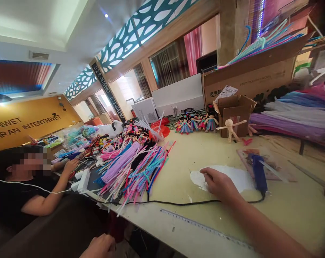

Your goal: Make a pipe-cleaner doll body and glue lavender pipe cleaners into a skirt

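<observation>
My right hand (218,182) rests over a white patch (239,176) on the pale table, its fingers loosely bent and a little apart, with nothing visible in them. To its right lies a blue hot glue gun (259,173) with a clear glue stick (273,170) poking out, partly on a flat printed sheet (243,156). Farther back stands a beige doll figure (229,130) made of pipe cleaners, its arms spread. Below the table's front edge, my left hand (99,246) is curled closed; whatever its fingers hold, if anything, is hidden.
A black cord (178,204) crosses the table before a ruler (194,224). Pipe cleaners (141,168) lie heaped at left, with more (291,111) at right. Finished dolls (186,125) stand behind, beside a small open carton (236,111). A co-worker (41,193) sits at left.
</observation>
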`<action>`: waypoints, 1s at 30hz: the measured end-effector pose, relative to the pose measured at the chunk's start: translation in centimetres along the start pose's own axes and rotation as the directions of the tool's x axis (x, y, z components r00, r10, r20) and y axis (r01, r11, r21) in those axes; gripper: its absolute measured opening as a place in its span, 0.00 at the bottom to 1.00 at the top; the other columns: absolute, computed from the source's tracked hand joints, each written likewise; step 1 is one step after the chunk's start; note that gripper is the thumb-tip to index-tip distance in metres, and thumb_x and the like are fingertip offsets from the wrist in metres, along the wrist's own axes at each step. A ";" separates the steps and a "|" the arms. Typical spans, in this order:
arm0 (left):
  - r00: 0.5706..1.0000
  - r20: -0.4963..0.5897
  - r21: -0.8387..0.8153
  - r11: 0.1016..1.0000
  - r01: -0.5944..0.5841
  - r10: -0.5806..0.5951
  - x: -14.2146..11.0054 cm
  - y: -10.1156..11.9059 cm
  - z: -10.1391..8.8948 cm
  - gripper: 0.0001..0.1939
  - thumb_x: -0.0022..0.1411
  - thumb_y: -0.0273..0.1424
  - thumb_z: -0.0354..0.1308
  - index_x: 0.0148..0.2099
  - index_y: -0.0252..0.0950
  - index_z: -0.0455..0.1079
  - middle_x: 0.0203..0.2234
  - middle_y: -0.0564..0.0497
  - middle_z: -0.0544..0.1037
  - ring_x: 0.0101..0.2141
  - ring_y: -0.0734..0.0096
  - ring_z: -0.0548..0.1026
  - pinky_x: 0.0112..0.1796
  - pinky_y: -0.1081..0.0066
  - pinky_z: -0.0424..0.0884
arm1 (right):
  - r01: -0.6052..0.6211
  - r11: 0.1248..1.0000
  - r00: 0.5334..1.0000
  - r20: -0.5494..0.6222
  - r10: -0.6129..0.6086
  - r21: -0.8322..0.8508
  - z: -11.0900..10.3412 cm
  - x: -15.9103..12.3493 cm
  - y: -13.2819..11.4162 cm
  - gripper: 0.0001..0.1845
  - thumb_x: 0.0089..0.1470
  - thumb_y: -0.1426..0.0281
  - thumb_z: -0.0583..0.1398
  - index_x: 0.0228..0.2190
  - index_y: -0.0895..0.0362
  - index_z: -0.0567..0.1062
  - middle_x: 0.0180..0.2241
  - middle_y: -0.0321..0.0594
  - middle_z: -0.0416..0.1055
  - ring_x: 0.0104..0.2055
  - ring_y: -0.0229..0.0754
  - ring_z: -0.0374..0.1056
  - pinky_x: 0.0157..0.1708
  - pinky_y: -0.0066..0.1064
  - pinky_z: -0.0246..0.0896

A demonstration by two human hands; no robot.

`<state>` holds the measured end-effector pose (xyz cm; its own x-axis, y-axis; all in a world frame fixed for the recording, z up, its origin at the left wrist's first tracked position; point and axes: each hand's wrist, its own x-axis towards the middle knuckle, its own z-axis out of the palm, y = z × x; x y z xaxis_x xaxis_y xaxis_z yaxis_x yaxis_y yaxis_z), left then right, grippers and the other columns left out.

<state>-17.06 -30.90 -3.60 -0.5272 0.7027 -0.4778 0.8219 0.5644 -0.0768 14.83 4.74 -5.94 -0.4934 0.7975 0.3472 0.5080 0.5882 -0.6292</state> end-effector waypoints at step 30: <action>0.804 -0.575 -0.150 0.986 0.078 -0.151 10.3 -2.7 -15.3 0.14 0.64 0.37 0.47 0.42 0.38 0.72 0.42 0.48 0.78 0.42 0.64 0.75 0.40 0.70 0.66 | -0.095 0.988 0.975 0.189 0.117 -0.123 0.6 0.4 1.7 0.19 0.55 0.57 0.49 0.39 0.48 0.76 0.39 0.38 0.80 0.39 0.49 0.74 0.35 0.37 0.65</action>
<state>-28.01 -18.53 5.06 -0.6719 0.7289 0.1310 0.7368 0.6758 0.0187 15.02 5.98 -7.29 -0.5547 0.8212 0.1339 0.6356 0.5221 -0.5686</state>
